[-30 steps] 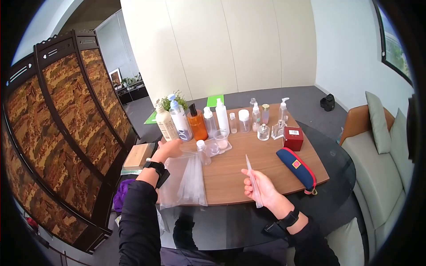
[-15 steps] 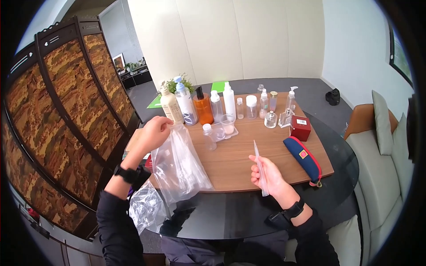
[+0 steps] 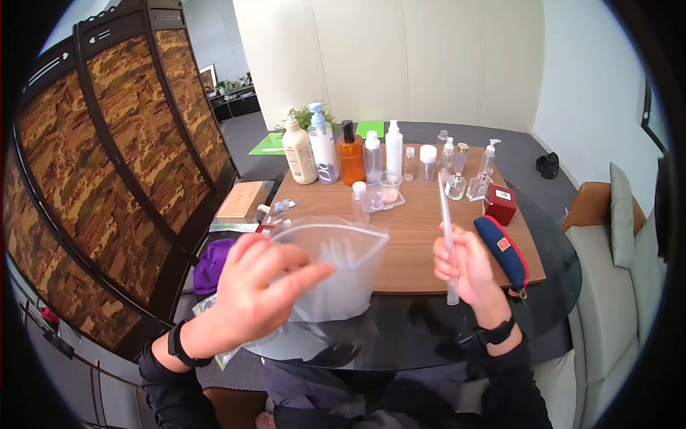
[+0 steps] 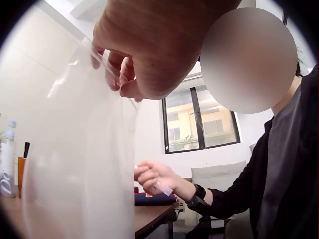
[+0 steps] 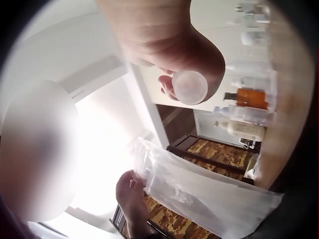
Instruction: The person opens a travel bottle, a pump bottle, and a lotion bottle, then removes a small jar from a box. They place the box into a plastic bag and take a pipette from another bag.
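A clear plastic bag [image 3: 343, 279] hangs from my left hand [image 3: 261, 289], whose fingers pinch its rim; its mouth gapes and slender translucent pieces show inside. The left wrist view has the bag's frosted side [image 4: 84, 149] below the curled fingers of the left hand [image 4: 149, 45]. My right hand [image 3: 468, 264] grips a slim translucent tapered tube [image 3: 446, 236], upright with its narrow end up, to the right of the bag. In the right wrist view the tube's round wide end [image 5: 190, 87] faces the camera beneath the right hand [image 5: 169, 40].
Pump bottles and small containers, including an amber bottle [image 3: 351, 157], line the back of the wooden board [image 3: 414, 268]. At its right are a red box [image 3: 499, 204] and a navy pouch [image 3: 503, 250]. A light wooden box [image 3: 244, 201] and purple cloth [image 3: 212, 266] lie left.
The left hand has lifted the bag off the board and brought it nearer the body, its mouth now spread. My right hand, still gripping the tube, is slightly higher and the tube more upright.
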The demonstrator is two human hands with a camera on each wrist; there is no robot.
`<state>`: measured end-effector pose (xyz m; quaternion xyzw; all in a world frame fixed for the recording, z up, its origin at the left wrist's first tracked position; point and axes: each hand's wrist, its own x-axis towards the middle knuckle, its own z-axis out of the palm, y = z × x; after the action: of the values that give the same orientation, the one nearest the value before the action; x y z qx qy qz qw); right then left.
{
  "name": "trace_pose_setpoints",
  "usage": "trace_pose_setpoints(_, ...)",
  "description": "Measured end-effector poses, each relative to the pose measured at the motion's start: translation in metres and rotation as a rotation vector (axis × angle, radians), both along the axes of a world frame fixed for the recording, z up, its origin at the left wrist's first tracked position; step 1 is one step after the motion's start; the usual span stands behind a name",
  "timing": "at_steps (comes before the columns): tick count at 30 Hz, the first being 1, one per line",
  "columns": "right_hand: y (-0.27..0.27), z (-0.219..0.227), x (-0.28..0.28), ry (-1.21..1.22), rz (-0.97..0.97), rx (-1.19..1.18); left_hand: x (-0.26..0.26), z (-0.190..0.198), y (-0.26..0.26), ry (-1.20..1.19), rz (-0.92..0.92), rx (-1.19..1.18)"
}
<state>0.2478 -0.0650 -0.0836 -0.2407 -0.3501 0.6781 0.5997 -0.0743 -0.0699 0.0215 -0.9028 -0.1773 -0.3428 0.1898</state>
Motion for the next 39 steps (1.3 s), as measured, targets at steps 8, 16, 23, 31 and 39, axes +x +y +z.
trace_pose_setpoints(8,-0.062,0.137,-0.037,-1.638,-0.311,1.048,0.001,-0.018,-0.028,0.023,-0.057,0.234)
trace_pose_setpoints(16,-0.072,0.15,-0.088,-2.245,-0.37,1.454,0.018,-0.023,-0.034,-0.015,-0.126,0.298)
trace_pose_setpoints(23,-0.047,0.148,-0.11,-2.394,-0.289,1.667,0.021,-0.024,-0.038,-0.051,-0.119,0.3)
trace_pose_setpoints(31,-0.036,0.146,-0.113,-2.215,-0.285,1.84,0.018,-0.023,-0.039,-0.065,-0.103,0.269)
trace_pose_setpoints(39,-0.033,0.143,-0.098,-2.134,-0.239,1.796,0.013,-0.025,-0.041,-0.055,-0.108,0.209)
